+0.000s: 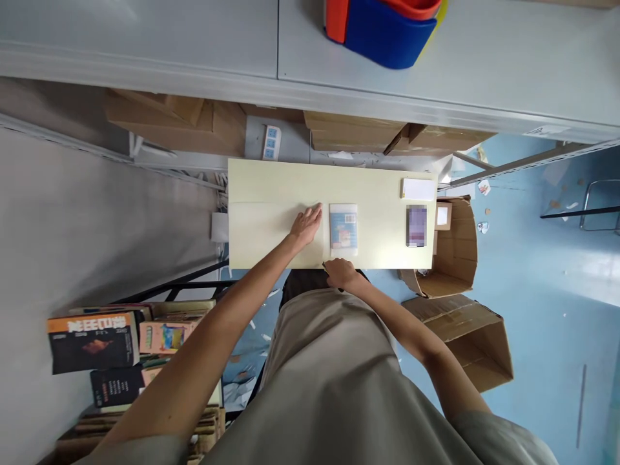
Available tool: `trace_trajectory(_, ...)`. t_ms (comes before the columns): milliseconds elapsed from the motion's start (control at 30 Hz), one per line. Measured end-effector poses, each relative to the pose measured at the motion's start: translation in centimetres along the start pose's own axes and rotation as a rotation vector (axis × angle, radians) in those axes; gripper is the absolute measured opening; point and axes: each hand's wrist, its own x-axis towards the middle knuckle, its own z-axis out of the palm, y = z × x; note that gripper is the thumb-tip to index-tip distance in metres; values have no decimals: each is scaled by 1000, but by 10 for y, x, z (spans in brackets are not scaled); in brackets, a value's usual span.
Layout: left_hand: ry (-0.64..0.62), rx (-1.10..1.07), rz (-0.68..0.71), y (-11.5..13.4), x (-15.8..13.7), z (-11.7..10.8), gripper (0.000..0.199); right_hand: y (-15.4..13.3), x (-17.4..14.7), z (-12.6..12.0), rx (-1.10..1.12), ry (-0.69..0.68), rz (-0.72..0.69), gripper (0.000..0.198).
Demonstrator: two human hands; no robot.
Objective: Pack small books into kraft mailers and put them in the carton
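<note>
Shirt [329, 381] nearest, book [343, 227] lies beyond right grip [340, 272].

The right hand [343, 274] is curled up at the edge of the table [276, 181], so you can't tell what is inside it. The words on the blue booklet [343, 226] are too small to read. The purple thing [416, 226] is all blurry squares. The gray shelf [169, 39] hides parts of the brown boxes [358, 132].

Book [343, 221], white slab [418, 189], purple slab [416, 226] on tabletop [271, 184]
</note>
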Motion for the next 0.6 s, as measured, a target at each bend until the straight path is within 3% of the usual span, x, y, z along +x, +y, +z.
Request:
trace_trajectory(200,17,13,-76,11,-1,0,87,49,-34,-22,43,117,11,48)
trace_trajectory(367,107,-35,-129,43,4,-12,71,103,-78,-61,165,399,3,53)
trace_trajectory(467,289,-75,-74,83,17,-40,54,134,-112,-94,228,616,-10,54)
trace_trajectory(600,565,-134,149,146,38,-110,39,167,-152,-148,264,919,26,62)
